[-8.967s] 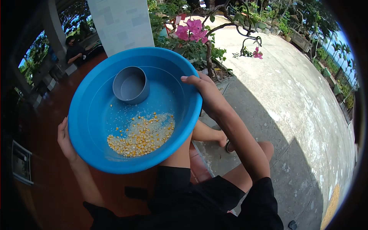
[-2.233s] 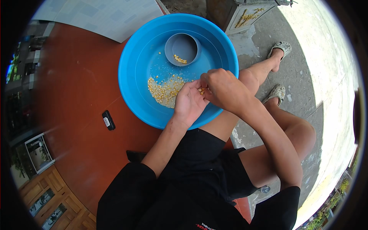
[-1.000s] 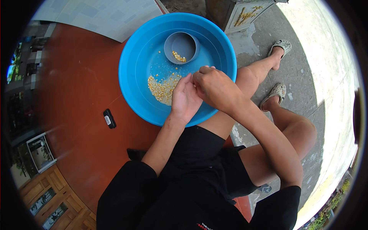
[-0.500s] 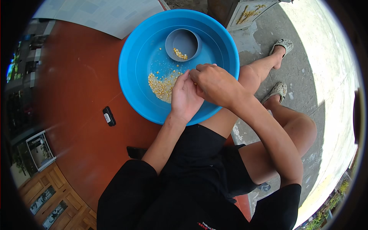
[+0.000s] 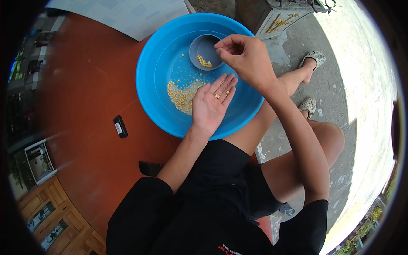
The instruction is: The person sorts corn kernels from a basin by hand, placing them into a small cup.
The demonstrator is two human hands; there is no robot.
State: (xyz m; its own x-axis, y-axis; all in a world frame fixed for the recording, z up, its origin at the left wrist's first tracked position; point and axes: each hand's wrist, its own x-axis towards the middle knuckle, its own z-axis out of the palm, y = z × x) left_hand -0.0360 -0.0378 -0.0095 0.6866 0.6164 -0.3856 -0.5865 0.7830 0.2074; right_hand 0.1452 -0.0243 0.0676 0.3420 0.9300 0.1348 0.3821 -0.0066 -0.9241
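Observation:
My left hand (image 5: 209, 108) is palm up over the near part of a blue basin (image 5: 143, 91), its fingers stretched out. A few yellow corn kernels (image 5: 218, 96) lie on those fingers. Above the right rim of a grey bowl (image 5: 199, 46), my right hand (image 5: 250, 63) is closed in a pinch; whatever is between thumb and fingertips is too small to make out. Inside the bowl sits a small group of corn kernels (image 5: 204, 63). A pile of kernels and pale broken bits (image 5: 180, 97) covers part of the basin floor, left of my left hand.
A small black case (image 5: 120, 126) lies on the red floor (image 5: 93, 85) to the left. A dark flat object (image 5: 149, 169) is beside my left forearm. My bent legs and clog-shod feet (image 5: 314, 61) are on the right, near a decorated block (image 5: 276, 21).
My hands have come apart. The right hand has moved up to the bowl's rim, while the left has opened out, revealing kernels on its fingers.

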